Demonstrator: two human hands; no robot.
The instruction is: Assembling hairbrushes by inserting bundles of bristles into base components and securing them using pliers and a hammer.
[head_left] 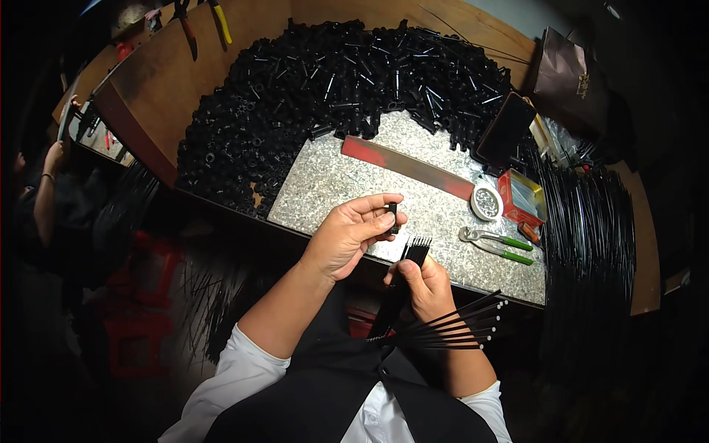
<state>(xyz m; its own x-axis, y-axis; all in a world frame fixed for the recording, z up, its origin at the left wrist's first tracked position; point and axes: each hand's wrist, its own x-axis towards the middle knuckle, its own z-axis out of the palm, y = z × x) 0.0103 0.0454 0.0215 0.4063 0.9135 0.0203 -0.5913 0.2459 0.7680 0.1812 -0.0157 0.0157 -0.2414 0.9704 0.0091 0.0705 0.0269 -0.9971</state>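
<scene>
My left hand (341,235) pinches a small black fitting (393,210) between thumb and fingers, above the front edge of the speckled board (317,188). Just right of it and a little nearer, my right hand (430,286) is closed round a bundle of thin black rods (416,252). Their silvery tips point up toward the fitting and stand apart from it. More thin black rods with pale round ends (473,325) fan out across my right forearm; whether they belong to the same bundle I cannot tell.
A large heap of black tubular parts (325,81) covers the back and left. A worn red bar (406,168), white dish (486,203), red box (521,196) and green-handled pincers (496,244) lie on the board. Long black rods (591,229) hang at right. Another person's arm (46,196) shows far left.
</scene>
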